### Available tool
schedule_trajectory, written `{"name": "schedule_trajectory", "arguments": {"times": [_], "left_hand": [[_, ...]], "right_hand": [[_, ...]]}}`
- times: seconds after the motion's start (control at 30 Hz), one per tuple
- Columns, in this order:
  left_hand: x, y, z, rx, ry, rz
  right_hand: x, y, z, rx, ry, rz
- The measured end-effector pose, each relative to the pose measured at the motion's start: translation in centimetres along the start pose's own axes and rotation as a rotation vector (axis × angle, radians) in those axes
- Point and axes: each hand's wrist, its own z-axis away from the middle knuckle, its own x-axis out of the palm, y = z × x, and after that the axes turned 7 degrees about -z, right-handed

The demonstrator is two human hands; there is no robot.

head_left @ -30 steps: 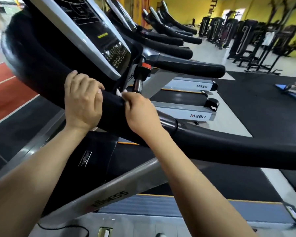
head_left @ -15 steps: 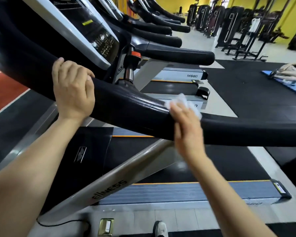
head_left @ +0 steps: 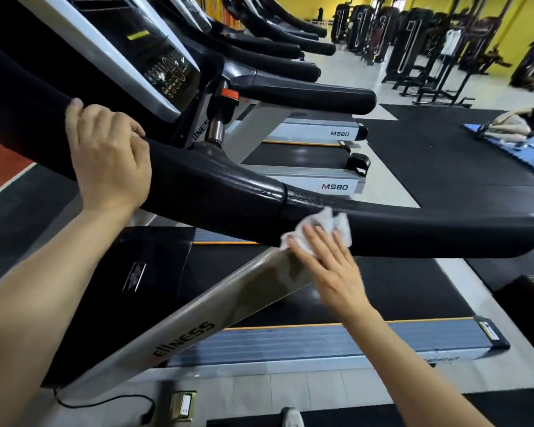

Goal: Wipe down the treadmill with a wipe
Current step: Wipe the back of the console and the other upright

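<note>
The treadmill's black padded handrail (head_left: 429,235) runs from upper left to right across the view, under the console (head_left: 154,57). My left hand (head_left: 108,158) grips the rail near the console, fingers curled over its top. My right hand (head_left: 327,260) presses a crumpled white wipe (head_left: 330,224) with straight fingers against the near side of the rail, just right of the seam in the padding. A silver upright (head_left: 179,331) slopes down to the base, and the belt (head_left: 398,288) lies below.
More treadmills (head_left: 305,94) stand in a row behind this one. Black floor mats (head_left: 438,161) and weight machines (head_left: 413,41) fill the right. A blue mat (head_left: 512,143) holds a bag. A cable and floor socket (head_left: 182,405) lie at my feet.
My right hand has slid the wipe along the rail to the right, from next to the left hand to past the seam. My left hand kept its grip. The view tilted down.
</note>
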Motion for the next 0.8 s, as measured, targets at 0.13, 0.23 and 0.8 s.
{"name": "schedule_trajectory", "arguments": {"times": [0.13,0.23,0.8], "left_hand": [[-0.2,3.2,0.1,-0.053,-0.057,0.002],[-0.5,7.0,2.1,0.12,-0.095,0.12],[-0.8,16.6,6.8,0.161,-0.316,-0.03]], "right_hand": [[-0.2,0.6,0.8,0.203,0.127,-0.158],[-0.7,-1.8,-3.0,0.289,0.24,-0.227],[-7.1,16.0,1.5,0.715,0.218,-0.176]]}}
